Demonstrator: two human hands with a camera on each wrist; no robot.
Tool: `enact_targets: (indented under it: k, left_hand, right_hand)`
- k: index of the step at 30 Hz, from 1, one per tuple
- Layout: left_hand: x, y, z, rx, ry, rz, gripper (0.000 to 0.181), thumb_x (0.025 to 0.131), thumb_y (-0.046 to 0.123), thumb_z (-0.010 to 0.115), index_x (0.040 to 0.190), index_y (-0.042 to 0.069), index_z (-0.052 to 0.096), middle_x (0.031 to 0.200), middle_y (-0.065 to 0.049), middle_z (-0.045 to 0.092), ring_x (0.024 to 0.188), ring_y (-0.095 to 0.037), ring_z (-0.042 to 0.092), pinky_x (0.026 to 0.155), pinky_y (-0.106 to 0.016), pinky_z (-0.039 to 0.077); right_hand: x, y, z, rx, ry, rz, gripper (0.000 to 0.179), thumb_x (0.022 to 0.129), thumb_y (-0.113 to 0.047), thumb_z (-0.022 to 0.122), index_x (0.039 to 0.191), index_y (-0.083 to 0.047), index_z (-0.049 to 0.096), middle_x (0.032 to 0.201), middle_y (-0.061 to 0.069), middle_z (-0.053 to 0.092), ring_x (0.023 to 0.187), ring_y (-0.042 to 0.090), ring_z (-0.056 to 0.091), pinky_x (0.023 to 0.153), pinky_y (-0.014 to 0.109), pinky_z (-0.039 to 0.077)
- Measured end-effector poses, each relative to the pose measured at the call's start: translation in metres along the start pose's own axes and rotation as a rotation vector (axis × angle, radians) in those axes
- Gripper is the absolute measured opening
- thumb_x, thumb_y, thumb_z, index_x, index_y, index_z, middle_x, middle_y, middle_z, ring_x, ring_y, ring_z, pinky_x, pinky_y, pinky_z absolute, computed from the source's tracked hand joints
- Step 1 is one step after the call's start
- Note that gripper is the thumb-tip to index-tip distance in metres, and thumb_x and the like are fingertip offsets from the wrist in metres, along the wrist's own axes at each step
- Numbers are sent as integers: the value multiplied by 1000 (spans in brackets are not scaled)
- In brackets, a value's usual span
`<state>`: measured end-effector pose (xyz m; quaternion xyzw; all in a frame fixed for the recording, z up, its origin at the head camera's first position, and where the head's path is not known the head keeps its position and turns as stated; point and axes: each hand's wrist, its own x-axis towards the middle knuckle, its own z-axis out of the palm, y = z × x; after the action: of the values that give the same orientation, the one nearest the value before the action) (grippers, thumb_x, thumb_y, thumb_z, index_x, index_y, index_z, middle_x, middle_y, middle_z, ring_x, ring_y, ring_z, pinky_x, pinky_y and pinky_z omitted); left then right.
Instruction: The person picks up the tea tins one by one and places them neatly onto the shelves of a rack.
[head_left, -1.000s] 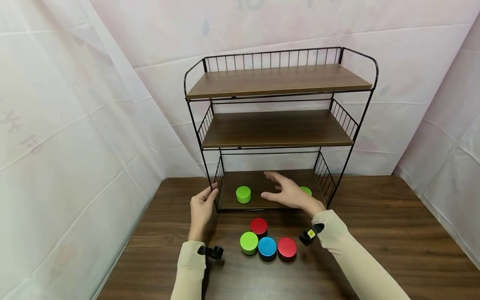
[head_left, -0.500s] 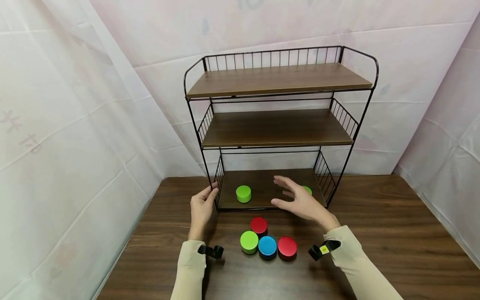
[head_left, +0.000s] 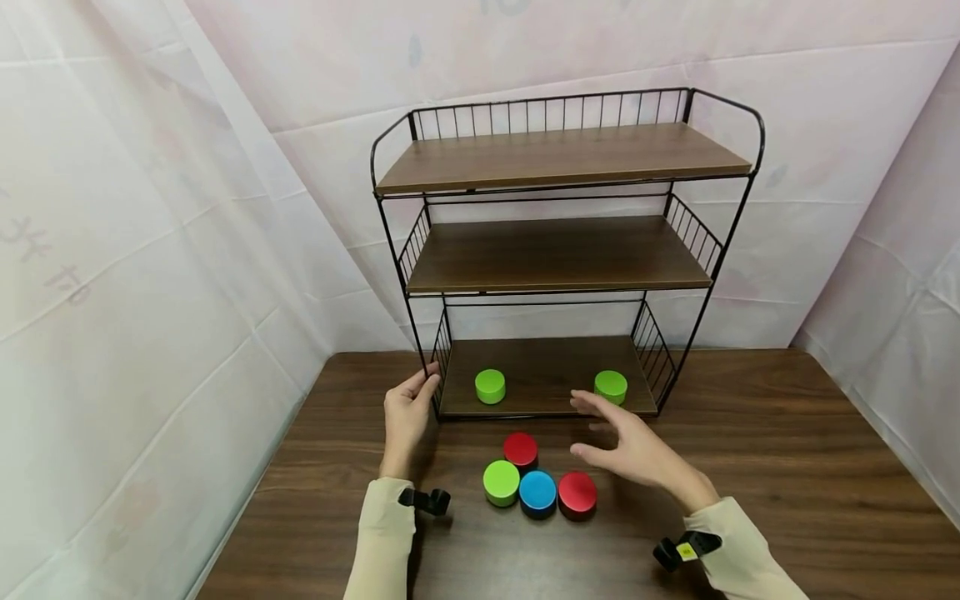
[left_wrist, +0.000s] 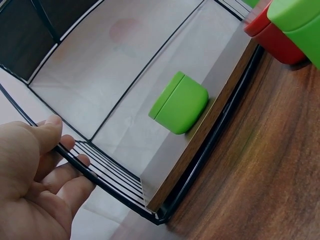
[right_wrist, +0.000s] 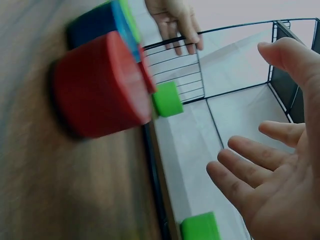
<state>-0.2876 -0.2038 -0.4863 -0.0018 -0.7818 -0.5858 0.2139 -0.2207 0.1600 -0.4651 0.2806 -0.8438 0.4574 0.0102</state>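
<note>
My left hand grips the front left post of a black wire rack, thumb and fingers round the bar, as the left wrist view shows. My right hand hangs in front of the rack's lower right with fingers spread and nothing between them. Two small round green containers stand apart on the bottom shelf. Before the rack, a cluster on the table holds a red container at the back, a larger green container, a blue container and another red container.
The rack's middle shelf and top shelf are brown boards above the bottom one. Wire side rails flank the lower levels. A dark wood table carries everything, with pale cloth hanging behind and at the sides.
My right hand has drawn back from over the bottom shelf, toward me and to the right, uncovering the right green container. My left hand keeps its grip on the post.
</note>
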Motion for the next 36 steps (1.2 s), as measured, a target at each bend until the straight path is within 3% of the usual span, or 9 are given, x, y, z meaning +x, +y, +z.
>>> enact_targets:
  k: [3,12,21,27,36]
  left_hand:
    - [1,-4,0,-11,3,15,27,100,19,70,123,8,76,122,-11,75,118,-20,68,94,-21,52]
    - [3,-4,-1,-1,28,52,24,99,19,72,120,11,79,115,-9,77,113,-20,70,85,-8,49]
    - [3,-5,-1,8,16,35,25,99,19,71,121,10,78,116,-9,77,113,-18,70,85,-8,48]
    - [2,-4,-1,19,4,35,25,99,21,72,122,12,78,118,-8,76,116,-18,69,92,-22,53]
    - [1,-6,-2,20,-4,25,28,99,23,71,124,10,77,119,-8,76,117,-20,69,98,-38,55]
  right_hand:
    - [-10,6,0,-10,-9,-24,73,94,-30,78,155,-13,44,149,11,56,132,32,58,102,39,54]
    - [-33,20,6,18,-48,-49,74,90,-27,83,152,-9,46,145,20,57,120,34,64,96,36,57]
    - [-44,23,16,-28,-130,-52,80,89,-39,82,151,-4,47,146,17,58,130,34,59,104,37,53]
    - [-49,24,17,0,-147,-28,81,87,-31,85,151,-1,46,147,17,57,131,35,57,106,34,51]
    - [-51,26,21,21,-147,-53,77,88,-33,84,148,0,50,143,18,60,126,32,60,104,33,53]
